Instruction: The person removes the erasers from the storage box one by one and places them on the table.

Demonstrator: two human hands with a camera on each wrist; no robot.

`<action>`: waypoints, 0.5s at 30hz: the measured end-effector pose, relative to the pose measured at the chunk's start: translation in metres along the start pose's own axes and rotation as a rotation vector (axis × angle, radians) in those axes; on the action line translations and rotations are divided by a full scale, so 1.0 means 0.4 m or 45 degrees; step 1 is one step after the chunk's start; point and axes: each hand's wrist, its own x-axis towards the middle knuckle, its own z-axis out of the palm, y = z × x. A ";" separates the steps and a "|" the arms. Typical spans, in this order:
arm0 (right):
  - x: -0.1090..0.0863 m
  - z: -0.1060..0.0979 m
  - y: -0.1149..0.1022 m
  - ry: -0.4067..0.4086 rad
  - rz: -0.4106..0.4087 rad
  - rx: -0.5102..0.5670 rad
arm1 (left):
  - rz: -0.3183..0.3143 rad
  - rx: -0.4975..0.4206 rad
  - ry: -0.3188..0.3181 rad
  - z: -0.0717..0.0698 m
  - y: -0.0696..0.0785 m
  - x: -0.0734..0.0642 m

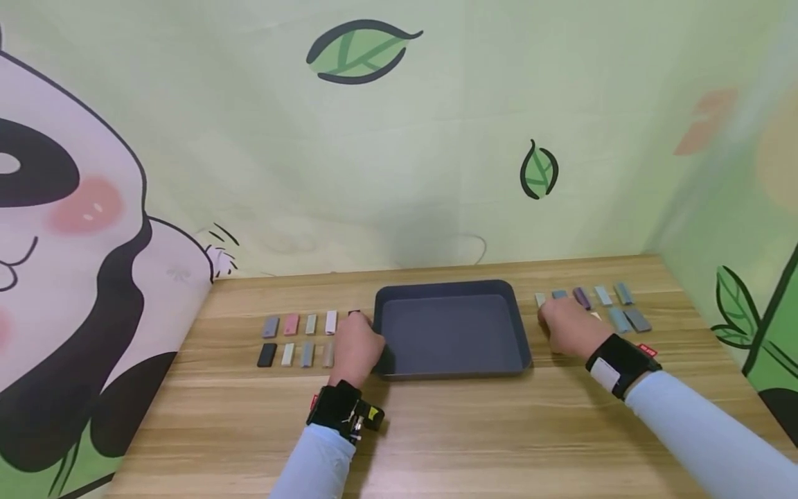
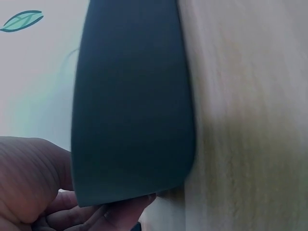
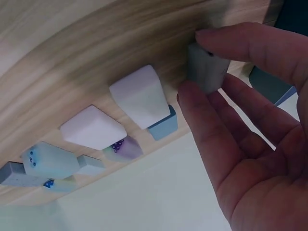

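Observation:
My right hand (image 1: 573,327) is at the left end of the right group of blocks. In the right wrist view, its thumb and a finger pinch a small grey block (image 3: 206,70). Two whitish blocks (image 3: 142,96) lie beside it. My left hand (image 1: 358,350) is low between the left group of blocks and the dark tray (image 1: 451,378). In the left wrist view, the tray's wall (image 2: 132,106) covers part of that hand, so whatever its fingertips hold is hidden. A dark block (image 1: 354,312) shows just beyond its knuckles.
Left of the tray stand two rows of small blocks, among them a pink one (image 1: 291,324) and a black one (image 1: 267,355). More blocks, including a purple one (image 1: 582,298) and a grey one (image 1: 637,320), lie on the right. A printed cloth (image 1: 249,138) hangs behind the wooden table (image 1: 461,436).

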 end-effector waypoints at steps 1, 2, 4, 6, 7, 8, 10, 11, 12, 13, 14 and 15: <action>0.001 0.003 0.001 -0.004 0.003 0.007 | -0.001 -0.003 -0.008 -0.001 -0.002 0.001; 0.000 0.002 0.000 -0.006 0.007 0.021 | -0.006 -0.008 -0.015 -0.003 -0.005 0.001; -0.005 -0.004 -0.002 -0.007 0.019 0.068 | -0.011 -0.006 -0.031 -0.016 -0.010 -0.003; -0.012 -0.028 -0.006 0.001 0.046 0.108 | 0.012 -0.016 -0.017 -0.037 -0.016 -0.005; -0.017 -0.046 -0.009 0.004 0.072 0.140 | 0.020 -0.029 -0.007 -0.054 -0.018 -0.008; -0.023 -0.066 -0.011 0.017 0.098 0.168 | 0.039 -0.026 0.017 -0.072 -0.020 -0.010; -0.035 -0.110 -0.014 0.053 0.166 0.208 | 0.085 -0.038 0.070 -0.114 -0.023 -0.012; -0.042 -0.132 -0.015 0.083 0.196 0.213 | 0.112 -0.031 0.104 -0.136 -0.025 -0.013; -0.051 -0.152 -0.016 0.115 0.232 0.228 | 0.128 -0.027 0.133 -0.159 -0.025 -0.015; -0.060 -0.168 -0.017 0.168 0.243 0.233 | 0.148 -0.028 0.156 -0.179 -0.028 -0.018; -0.069 -0.182 -0.018 0.217 0.258 0.238 | 0.176 -0.018 0.189 -0.198 -0.030 -0.022; -0.079 -0.194 -0.019 0.268 0.269 0.237 | 0.195 -0.028 0.210 -0.216 -0.031 -0.026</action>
